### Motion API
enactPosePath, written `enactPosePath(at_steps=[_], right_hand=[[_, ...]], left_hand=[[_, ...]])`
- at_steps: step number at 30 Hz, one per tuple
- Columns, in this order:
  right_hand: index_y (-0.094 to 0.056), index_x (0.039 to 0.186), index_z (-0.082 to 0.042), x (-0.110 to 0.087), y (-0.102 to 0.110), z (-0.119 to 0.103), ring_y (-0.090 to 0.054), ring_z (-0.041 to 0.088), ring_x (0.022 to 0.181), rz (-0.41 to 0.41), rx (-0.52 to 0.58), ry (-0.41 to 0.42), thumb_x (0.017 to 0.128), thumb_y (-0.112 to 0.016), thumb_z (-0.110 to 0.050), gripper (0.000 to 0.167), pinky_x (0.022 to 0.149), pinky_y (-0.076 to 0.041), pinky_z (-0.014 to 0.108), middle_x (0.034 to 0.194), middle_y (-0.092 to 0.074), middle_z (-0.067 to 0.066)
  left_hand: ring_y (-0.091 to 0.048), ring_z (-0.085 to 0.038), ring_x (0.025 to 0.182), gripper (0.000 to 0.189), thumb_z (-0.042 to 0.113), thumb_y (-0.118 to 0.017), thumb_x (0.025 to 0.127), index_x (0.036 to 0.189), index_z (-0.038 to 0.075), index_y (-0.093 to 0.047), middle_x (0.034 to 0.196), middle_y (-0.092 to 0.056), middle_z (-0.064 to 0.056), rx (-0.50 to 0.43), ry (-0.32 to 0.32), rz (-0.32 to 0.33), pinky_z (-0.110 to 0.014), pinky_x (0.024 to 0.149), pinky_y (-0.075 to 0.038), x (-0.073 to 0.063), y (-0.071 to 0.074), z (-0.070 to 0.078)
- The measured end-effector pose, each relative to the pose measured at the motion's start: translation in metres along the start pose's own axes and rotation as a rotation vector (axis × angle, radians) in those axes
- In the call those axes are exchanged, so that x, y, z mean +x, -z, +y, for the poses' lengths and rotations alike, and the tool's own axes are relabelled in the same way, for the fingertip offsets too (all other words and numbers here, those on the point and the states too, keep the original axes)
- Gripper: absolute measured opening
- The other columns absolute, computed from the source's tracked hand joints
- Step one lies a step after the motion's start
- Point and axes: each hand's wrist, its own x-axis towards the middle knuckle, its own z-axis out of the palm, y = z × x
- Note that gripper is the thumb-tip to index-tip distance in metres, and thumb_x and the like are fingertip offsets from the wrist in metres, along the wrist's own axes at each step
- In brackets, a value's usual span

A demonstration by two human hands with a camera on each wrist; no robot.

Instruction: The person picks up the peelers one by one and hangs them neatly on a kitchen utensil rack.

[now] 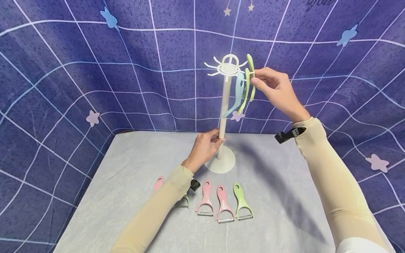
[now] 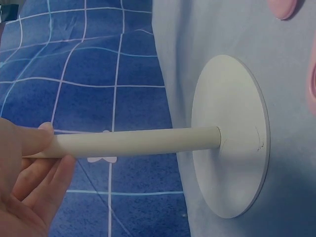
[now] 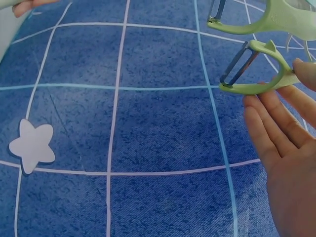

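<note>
Green peeler (image 3: 252,89) at the white stand's (image 1: 226,95) top, pinched by the fingers of your right hand (image 1: 275,88).
Expect it light, stiff, perhaps slippery; keep to the handle (image 1: 249,60), off the blade (image 3: 235,64). Fingers of your left hand (image 1: 202,146) clamp the pole (image 2: 138,144). A second green peeler (image 1: 247,88) and a blue peeler (image 1: 238,91) crowd the approach; pink peelers (image 1: 206,191) lie on the table (image 1: 269,218).
</note>
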Motion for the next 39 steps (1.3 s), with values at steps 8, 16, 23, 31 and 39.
enactPosePath(at_steps=[8, 16, 23, 31, 39], right_hand=[[-0.079, 0.122, -0.005, 0.0003, -0.0014, 0.0005, -0.071, 0.015, 0.102, -0.035, 0.0, 0.004, 0.103, -0.07, -0.005, 0.021, 0.093, -0.057, 0.022, 0.11, -0.075, 0.002], [-0.078, 0.123, -0.004, -0.0005, -0.0023, 0.0022, -0.072, 0.014, 0.102, -0.062, 0.009, -0.005, 0.104, -0.069, -0.005, 0.021, 0.095, -0.057, 0.022, 0.111, -0.077, 0.001], [-0.078, 0.124, -0.003, -0.0005, -0.0038, 0.0036, -0.072, 0.015, 0.105, -0.086, 0.023, -0.001, 0.105, -0.068, -0.004, 0.022, 0.099, -0.057, 0.023, 0.113, -0.077, 0.002], [-0.077, 0.124, -0.002, -0.0043, -0.0045, 0.0034, -0.072, 0.013, 0.104, -0.093, 0.003, -0.004, 0.105, -0.067, -0.005, 0.022, 0.099, -0.057, 0.022, 0.113, -0.078, -0.001], [-0.078, 0.125, -0.005, -0.0082, -0.0053, 0.0026, -0.072, 0.013, 0.103, -0.088, -0.005, -0.008, 0.105, -0.068, -0.007, 0.022, 0.094, -0.057, 0.021, 0.109, -0.079, -0.002]], left_hand=[[-0.081, -0.024, 0.098, 0.017, 0.014, -0.079, 0.1, 0.112, 0.003, -0.076, 0.105, -0.082, -0.011, -0.002, 0.004, -0.003, -0.024, 0.089, -0.065, -0.0002, 0.0008, 0.0007], [-0.081, -0.024, 0.098, 0.016, 0.013, -0.079, 0.099, 0.112, 0.004, -0.075, 0.106, -0.082, -0.011, 0.001, 0.004, -0.003, -0.024, 0.089, -0.065, -0.0003, 0.0003, 0.0007], [-0.081, -0.024, 0.098, 0.017, 0.013, -0.079, 0.099, 0.112, 0.004, -0.075, 0.106, -0.082, -0.012, -0.001, 0.003, 0.003, -0.023, 0.089, -0.065, -0.0005, 0.0, 0.0007], [-0.081, -0.023, 0.097, 0.015, 0.013, -0.079, 0.099, 0.11, 0.005, -0.076, 0.105, -0.082, -0.01, -0.009, -0.002, 0.006, -0.023, 0.088, -0.065, -0.0007, -0.0003, 0.0004], [-0.081, -0.023, 0.098, 0.014, 0.014, -0.079, 0.099, 0.11, 0.005, -0.076, 0.106, -0.082, -0.01, -0.008, 0.0, 0.003, -0.023, 0.088, -0.065, -0.0008, -0.0001, -0.0001]])
